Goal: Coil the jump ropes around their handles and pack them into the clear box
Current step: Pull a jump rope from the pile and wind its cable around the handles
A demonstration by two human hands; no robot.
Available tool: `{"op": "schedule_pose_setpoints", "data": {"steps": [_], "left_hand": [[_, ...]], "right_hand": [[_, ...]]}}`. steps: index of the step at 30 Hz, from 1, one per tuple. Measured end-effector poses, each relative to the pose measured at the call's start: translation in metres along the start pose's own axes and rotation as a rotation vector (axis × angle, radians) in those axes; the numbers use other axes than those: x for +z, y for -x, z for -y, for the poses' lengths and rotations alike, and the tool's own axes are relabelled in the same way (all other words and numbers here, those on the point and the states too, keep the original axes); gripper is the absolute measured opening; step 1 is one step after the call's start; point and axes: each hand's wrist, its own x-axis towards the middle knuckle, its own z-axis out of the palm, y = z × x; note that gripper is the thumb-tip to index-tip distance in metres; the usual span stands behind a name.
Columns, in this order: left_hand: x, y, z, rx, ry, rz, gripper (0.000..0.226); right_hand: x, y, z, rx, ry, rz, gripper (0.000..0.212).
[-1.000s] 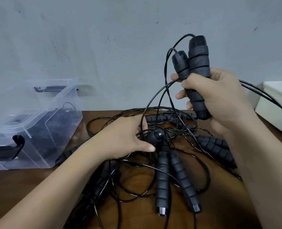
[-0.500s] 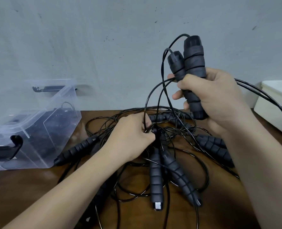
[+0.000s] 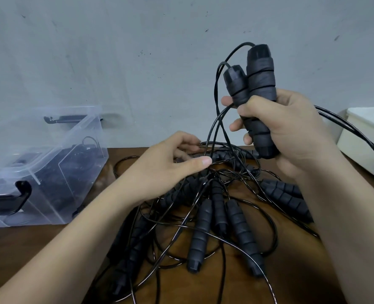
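Right hand [image 3: 291, 132] raised at 1 o'clock — fingers wrapped round two black handles [image 3: 256, 93], held upright side by side, cords [image 3: 212, 132] trailing down. Left hand [image 3: 170, 165] at centre: fingers loosely extended, tips touching the cords, thumb apart (nothing gripped). Other jump ropes [image 3: 216, 216] lie tangled on the desk [image 3: 39, 249]. Clear box [image 3: 50, 172] stands at 9 o'clock, beside the tangle.

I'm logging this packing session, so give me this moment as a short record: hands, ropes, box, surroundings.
right hand: grips two black handles, held upright above the table
left hand: reaches among the cords; cannot tell whether it pinches one
rope tangle: loose and uncoiled on the wooden table
clear box: at the left, with dark contents inside
white container: at the right edge
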Motion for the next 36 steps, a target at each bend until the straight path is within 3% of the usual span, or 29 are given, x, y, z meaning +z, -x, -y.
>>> {"op": "schedule_pose_setpoints", "data": {"steps": [4, 10, 13, 18, 22, 27, 31, 36], "left_hand": [[0.017, -0.003, 0.007, 0.035, -0.038, 0.103, 0.037], [-0.004, -0.001, 0.011, 0.034, -0.247, 0.362, 0.062], [-0.014, -0.002, 0.017, 0.045, -0.192, 0.334, 0.070], [-0.013, -0.010, 0.024, 0.041, -0.370, 0.158, 0.096], [-0.017, -0.006, 0.023, 0.068, -0.286, 0.227, 0.100], [-0.020, 0.002, 0.008, 0.128, 0.008, 0.411, 0.127], [-0.022, 0.007, 0.003, 0.096, 0.115, 0.384, 0.099], [-0.035, 0.005, -0.009, 0.047, 0.255, 0.038, 0.038]], "right_hand": [[0.001, 0.001, 0.001, -0.007, -0.024, 0.023, 0.018], [-0.012, 0.000, 0.009, -0.045, -0.051, -0.042, 0.021], [-0.012, -0.001, 0.010, -0.053, -0.046, -0.050, 0.021], [-0.011, 0.000, 0.009, -0.052, -0.028, -0.060, 0.018], [-0.011, 0.001, 0.009, -0.027, -0.029, -0.032, 0.019], [0.008, 0.005, 0.000, 0.066, -0.065, 0.042, 0.011], [0.013, 0.005, -0.003, 0.111, -0.026, 0.038, 0.011], [0.013, 0.006, -0.003, 0.142, -0.034, 0.088, 0.015]]}}
